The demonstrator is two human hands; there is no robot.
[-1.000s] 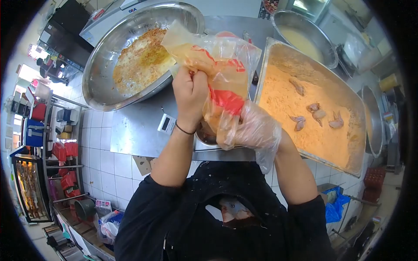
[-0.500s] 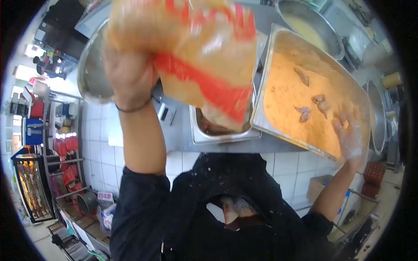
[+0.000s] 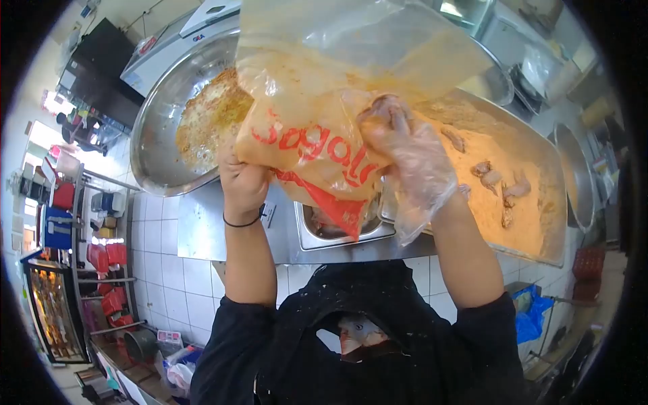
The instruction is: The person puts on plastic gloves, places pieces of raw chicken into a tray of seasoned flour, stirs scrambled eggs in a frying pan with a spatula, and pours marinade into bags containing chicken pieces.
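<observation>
A translucent plastic bag with red lettering and orange smears hangs in front of me, its wide clear top spread upward. My left hand, bare with a dark band at the wrist, is closed on the bag's left side. My right hand, in a clear loose plastic glove, grips the bag's right side. Below the bag, a steel pan holds pieces of raw meat, partly hidden. To the right, a large tray contains orange powder with several chicken pieces on it.
A big steel bowl with yellowish-brown residue stands at the left of the steel table. Another metal bowl sits behind the tray. Shelving with red containers is at far left, and a blue plastic bag hangs at right.
My right hand has left the powder tray and taken hold of the bag. My left hand has come lower with the bag, uncovering the bowl at left. The view has shifted slightly.
</observation>
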